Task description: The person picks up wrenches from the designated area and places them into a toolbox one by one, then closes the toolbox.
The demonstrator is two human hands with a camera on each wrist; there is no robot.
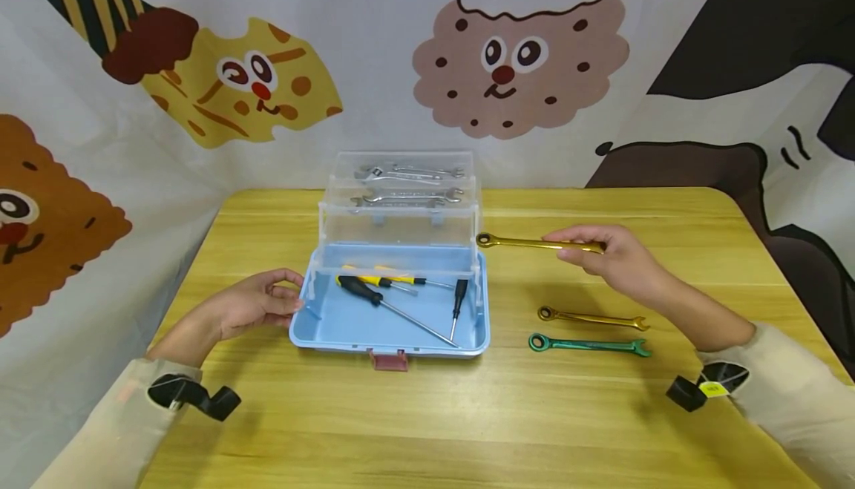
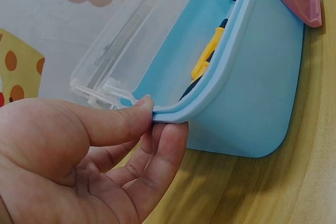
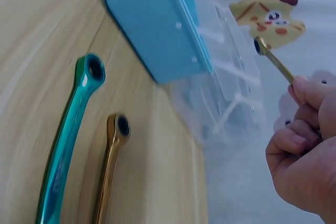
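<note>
Two hands are at work: the left hand (image 1: 257, 303) pinches the left rim of the blue toolbox (image 2: 252, 87), whose plastic looks light and slightly springy, best steadied at that lip. Screwdrivers (image 1: 361, 290) lie inside; silver wrenches (image 1: 414, 197) rest in the clear trays (image 1: 394, 233) behind. Just right of the box, above the table (image 1: 401, 430), is the raised gold wrench (image 1: 517, 242), ring end leftward, its other end gripped by the right hand (image 1: 617, 259). It should feel rigid, fairly heavy and slick; mid-shank would balance better. Nearer the viewer lie another gold wrench (image 1: 591, 318) and a green wrench (image 1: 588, 345).
</note>
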